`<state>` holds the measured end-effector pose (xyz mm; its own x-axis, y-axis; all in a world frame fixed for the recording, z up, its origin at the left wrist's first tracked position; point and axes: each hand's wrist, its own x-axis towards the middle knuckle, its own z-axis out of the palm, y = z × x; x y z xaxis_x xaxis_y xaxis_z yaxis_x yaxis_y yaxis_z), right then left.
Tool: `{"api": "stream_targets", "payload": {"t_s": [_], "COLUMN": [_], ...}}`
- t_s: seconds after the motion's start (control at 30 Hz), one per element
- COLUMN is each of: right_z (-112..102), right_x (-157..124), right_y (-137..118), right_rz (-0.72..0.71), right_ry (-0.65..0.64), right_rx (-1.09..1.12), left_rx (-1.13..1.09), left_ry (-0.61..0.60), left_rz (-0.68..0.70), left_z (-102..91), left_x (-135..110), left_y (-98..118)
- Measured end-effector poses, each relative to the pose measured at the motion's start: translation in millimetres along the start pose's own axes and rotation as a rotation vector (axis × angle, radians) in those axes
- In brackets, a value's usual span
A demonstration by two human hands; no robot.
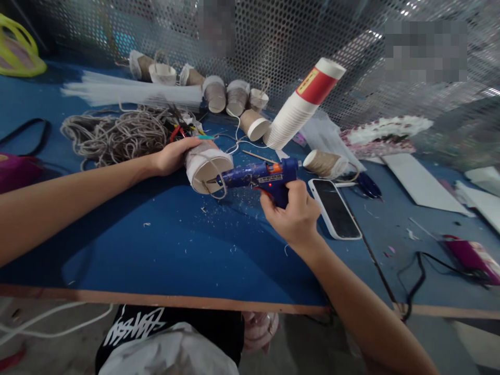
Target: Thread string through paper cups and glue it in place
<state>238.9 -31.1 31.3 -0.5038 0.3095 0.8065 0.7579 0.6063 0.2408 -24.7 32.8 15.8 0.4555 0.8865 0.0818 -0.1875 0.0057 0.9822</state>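
Note:
My left hand (174,155) is wrapped round a paper cup (199,156), which lies tilted on its side with its mouth toward me. Whitish trim runs along the cup's rim, and a loop of cord (222,188) hangs at the mouth like a handle. In my right hand (292,211) is a blue hot glue gun (250,176) with a small red light on its side. Its nozzle reaches into the cup's mouth, close to the inner wall; whether it touches cannot be made out. The fingertips of my left hand are partly hidden behind the cup.
A heap of grey cord (113,133) lies left of the cup, with red-handled scissors (177,133) beside it. Behind stand several wrapped cups (214,95) and a tall leaning stack of paper cups (291,120). A phone (336,208) and a twine-wrapped cup (324,164) lie at right.

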Motion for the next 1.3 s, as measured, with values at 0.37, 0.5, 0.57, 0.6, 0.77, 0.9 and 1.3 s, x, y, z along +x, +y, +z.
{"api": "stream_targets", "payload": {"t_s": [0.37, 0.5, 0.57, 0.6, 0.77, 0.9, 1.3], "right_z": [-1, 2, 2, 2, 1, 2, -1], "right_x": [4, 0, -1, -2, 0, 0, -5], "right_y": [-6, -5, -4, -3, -4, -5, -3], "right_rz": [0.059, 0.088, 0.103, 0.105, 0.072, 0.07, 0.281], "right_ry": [0.088, 0.109, 0.075, 0.055, 0.049, 0.074, -0.136], "right_rx": [-0.058, -0.112, -0.136, -0.136, -0.043, -0.06, -0.016], "left_rx": [-0.012, -0.03, -0.027, -0.025, -0.033, -0.023, -0.017], "left_ry": [0.041, 0.067, 0.073, 0.076, 0.066, 0.043, 0.079], "left_rz": [-0.03, -0.049, -0.057, -0.06, -0.043, -0.027, -0.016], "left_z": [4.2, 5.7, 5.8, 5.8, 4.9, 1.9, 5.3], "left_x": [-1, -1, -1, -1, -2, -1, -2], "left_y": [4, 5, 5, 5, 5, 3, 3]}}
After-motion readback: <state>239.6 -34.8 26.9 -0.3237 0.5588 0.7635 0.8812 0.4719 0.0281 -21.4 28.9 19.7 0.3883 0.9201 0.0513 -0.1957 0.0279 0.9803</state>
